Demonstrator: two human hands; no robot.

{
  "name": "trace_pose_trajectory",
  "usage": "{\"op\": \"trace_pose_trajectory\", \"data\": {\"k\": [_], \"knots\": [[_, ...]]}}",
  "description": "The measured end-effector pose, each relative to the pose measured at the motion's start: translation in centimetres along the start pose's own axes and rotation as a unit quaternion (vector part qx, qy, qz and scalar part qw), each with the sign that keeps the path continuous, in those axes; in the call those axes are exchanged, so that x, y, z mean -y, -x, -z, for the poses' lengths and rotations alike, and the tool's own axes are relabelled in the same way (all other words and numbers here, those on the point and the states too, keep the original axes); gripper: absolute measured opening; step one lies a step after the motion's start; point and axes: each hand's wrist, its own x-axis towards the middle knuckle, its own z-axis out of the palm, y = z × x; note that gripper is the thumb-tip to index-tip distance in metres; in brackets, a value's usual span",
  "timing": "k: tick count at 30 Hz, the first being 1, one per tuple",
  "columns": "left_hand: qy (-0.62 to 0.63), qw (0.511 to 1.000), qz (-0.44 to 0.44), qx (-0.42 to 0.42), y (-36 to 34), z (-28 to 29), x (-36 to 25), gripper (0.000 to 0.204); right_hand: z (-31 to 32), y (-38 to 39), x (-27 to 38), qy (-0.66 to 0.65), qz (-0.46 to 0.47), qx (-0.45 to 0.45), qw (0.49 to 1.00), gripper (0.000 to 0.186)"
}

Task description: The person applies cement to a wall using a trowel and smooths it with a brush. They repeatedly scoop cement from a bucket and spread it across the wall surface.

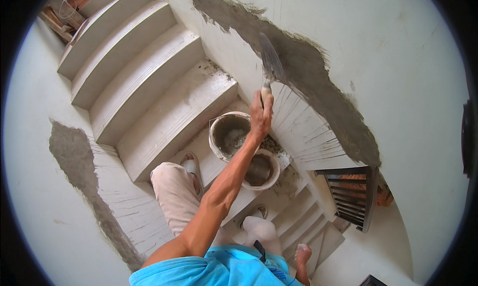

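Left-hand fingers: the left hand [261, 117] was wrapped firmly about the pale, stubby handle of a grey metal pointed trowel [272, 62], with its arm stretched forward.
Right-hand fingers: the right hand [302, 254], whitened with residue, hung low beside the body with fingers bent inward; whether it gripped anything could not be told.
Trowel: its tapering blade overlapped the lower edge of a rough, dark grey mortar band [313, 84] on the smooth, off-white wall [403, 91]; firm contact could not be judged.
Buckets: a larger, round, pale bucket [212, 139] with lumpy grey mix stood just beside a smaller, round, pale bucket [277, 171] of smoother grey paste, both near the wall-side end of their step.
Stairs: curved, pale grey concrete steps [177, 97] rose toward the upper left, the nearest one speckled with crumbs at its wall-side corner.
Opposite wall: a second, ragged grey mortar patch [74, 156] ran downward, with streaks beside it.
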Motion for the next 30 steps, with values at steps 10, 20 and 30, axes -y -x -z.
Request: {"op": "trace_pose_trajectory", "data": {"k": [10, 20, 30], "knots": [[0.013, 0.995, -0.024, 0.093, 2.7, -3.5, -1.0, 0.027, -1.0, -1.5, -8.0, 0.08, 0.11, -0.029, 0.99, 0.018], [0.033, 0.998, 0.033, 0.045, 3.4, -2.8, -2.6, 0.03, 0.2, 0.6, -0.9, 0.022, -0.014, -0.037, 0.999, 0.017], [-0.046, 0.988, -0.095, 0.113, 7.1, -5.2, -0.8, 0.03, -0.3, 3.5, -4.5, 0.16, 0.144, -0.054, 0.975, 0.011]]}}
